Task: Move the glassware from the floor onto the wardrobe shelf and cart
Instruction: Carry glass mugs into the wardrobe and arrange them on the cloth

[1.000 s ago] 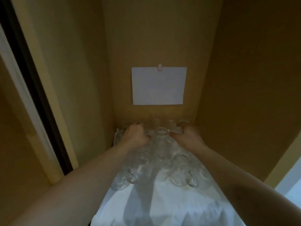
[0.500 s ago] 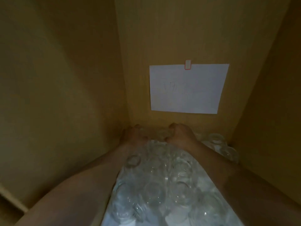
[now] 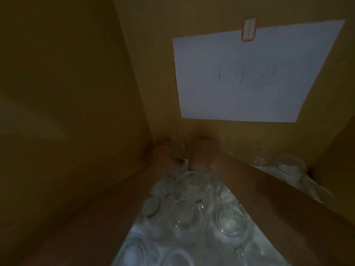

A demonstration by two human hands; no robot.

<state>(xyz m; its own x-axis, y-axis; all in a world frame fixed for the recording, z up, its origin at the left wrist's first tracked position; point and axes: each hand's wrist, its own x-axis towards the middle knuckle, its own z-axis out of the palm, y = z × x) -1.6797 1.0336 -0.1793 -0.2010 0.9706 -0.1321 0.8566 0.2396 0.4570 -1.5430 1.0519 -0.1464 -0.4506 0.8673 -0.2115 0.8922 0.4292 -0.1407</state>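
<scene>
- Left hand (image 3: 165,156) & right hand (image 3: 201,156) reach to the back-left corner of the wardrobe shelf (image 3: 272,169), a glass (image 3: 178,152) between them; dim/blurred, can't tell grip.
- Prob. packing the back row first.
- Glass mugs (image 3: 192,212) crowd a white liner (image 3: 230,248) in front, more by the right wall.

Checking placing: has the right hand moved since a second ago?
Yes. The right hand went left: from below the right edge of the paper sheet to below its left edge.
</scene>
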